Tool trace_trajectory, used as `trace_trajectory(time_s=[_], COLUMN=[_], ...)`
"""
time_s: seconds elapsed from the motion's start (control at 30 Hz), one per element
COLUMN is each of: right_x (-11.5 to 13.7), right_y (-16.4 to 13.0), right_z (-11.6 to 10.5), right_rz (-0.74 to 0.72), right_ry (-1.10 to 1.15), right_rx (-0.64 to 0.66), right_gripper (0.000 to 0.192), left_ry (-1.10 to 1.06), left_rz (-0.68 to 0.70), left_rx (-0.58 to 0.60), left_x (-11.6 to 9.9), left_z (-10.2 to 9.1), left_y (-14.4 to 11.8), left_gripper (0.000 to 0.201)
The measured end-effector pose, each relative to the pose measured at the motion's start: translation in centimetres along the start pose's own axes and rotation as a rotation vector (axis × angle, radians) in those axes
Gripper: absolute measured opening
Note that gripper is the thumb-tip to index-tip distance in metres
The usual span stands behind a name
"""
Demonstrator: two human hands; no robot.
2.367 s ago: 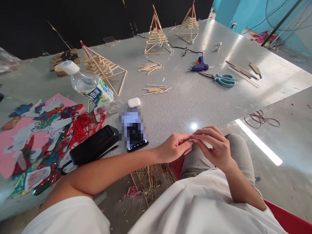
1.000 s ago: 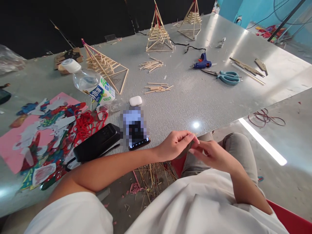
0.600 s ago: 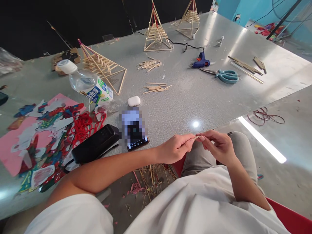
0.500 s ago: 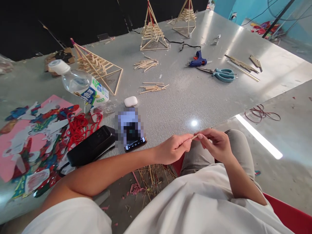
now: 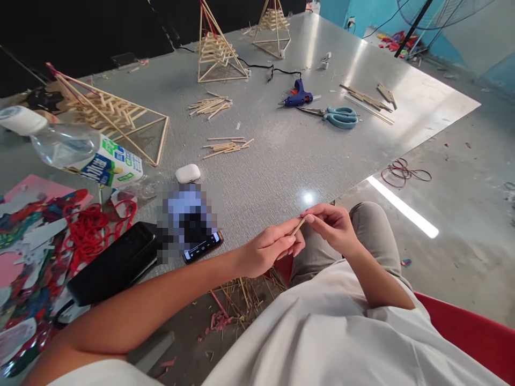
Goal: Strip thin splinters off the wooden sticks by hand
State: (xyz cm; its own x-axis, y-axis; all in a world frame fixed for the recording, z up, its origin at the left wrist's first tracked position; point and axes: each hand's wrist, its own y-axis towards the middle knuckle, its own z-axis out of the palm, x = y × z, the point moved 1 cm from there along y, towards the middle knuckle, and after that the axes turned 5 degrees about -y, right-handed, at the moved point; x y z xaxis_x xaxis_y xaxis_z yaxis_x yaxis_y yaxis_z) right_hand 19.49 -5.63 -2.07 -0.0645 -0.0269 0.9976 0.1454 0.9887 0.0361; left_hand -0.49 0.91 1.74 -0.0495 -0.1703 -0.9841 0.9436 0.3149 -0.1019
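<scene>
Bright, even daylight comes from the upper right and washes out the far corner of the table (image 5: 422, 96). A small lamp glare spot (image 5: 308, 198) sits near its front edge, and a long bright strip (image 5: 402, 206) lies on the floor. Shadows are soft. Wide-angle bending stretches the bottle (image 5: 68, 153) at the left edge. A pixelated patch (image 5: 187, 214) covers the phone; the rest is sharp

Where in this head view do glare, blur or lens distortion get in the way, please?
Head view: a bright lamp reflection glares on the grey table just beyond the hands, and a bright strip on the floor; a pixelated patch masks the phone; wide-angle bending stretches the bottle at the left edge; the thin stick between left hand and right hand stays sharp.
</scene>
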Motion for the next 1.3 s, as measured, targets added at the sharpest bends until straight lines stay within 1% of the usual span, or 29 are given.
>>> trace_trajectory(time_s=[0.07,0.2,0.37,0.57,0.73,0.87,1.07,1.2,1.3], right_x=[-0.1,-0.4,-0.5,-0.3,-0.1,0.4,0.6,0.0,-0.6], right_y=[0.0,0.1,0.1,-0.2,-0.4,-0.6,-1.0,-0.8,-0.5], right_z=[0.1,0.2,0.2,0.1,0.2,0.4,0.8,0.7,0.2], right_rz=[0.033,0.044,0.028,-0.033,-0.029,-0.058,-0.115,-0.111,-0.086], right_ry=[0.048,0.124,0.092,0.120,0.088,0.106,0.128,0.133,0.175], right_rx=[0.015,0.034,0.020,0.020,0.000,0.004,0.023,-0.039,-0.100], right_gripper=[0.047,0.045,0.045,0.034,0.037,0.034,0.025,0.026,0.027], left_ry=[-0.026,-0.031,0.004,0.047,0.063,0.036,-0.006,-0.104,-0.206], left_rz=[-0.006,-0.010,0.002,0.022,0.067,0.060,0.057,-0.007,-0.021], left_rx=[0.005,0.005,-0.029,-0.060,-0.073,-0.118,-0.214,-0.214,-0.197], left_x=[-0.1,-0.1,0.5,0.7,0.7,0.8,1.0,1.1,0.9], left_z=[0.0,0.1,0.0,-0.1,-0.1,-0.1,0.0,0.0,0.0], left_y=[0.0,0.0,-0.1,-0.1,0.0,0.0,0.2,0.3,0.4], left_gripper=[0.026,0.030,0.035,0.038,0.047,0.050,0.052,0.062,0.067])
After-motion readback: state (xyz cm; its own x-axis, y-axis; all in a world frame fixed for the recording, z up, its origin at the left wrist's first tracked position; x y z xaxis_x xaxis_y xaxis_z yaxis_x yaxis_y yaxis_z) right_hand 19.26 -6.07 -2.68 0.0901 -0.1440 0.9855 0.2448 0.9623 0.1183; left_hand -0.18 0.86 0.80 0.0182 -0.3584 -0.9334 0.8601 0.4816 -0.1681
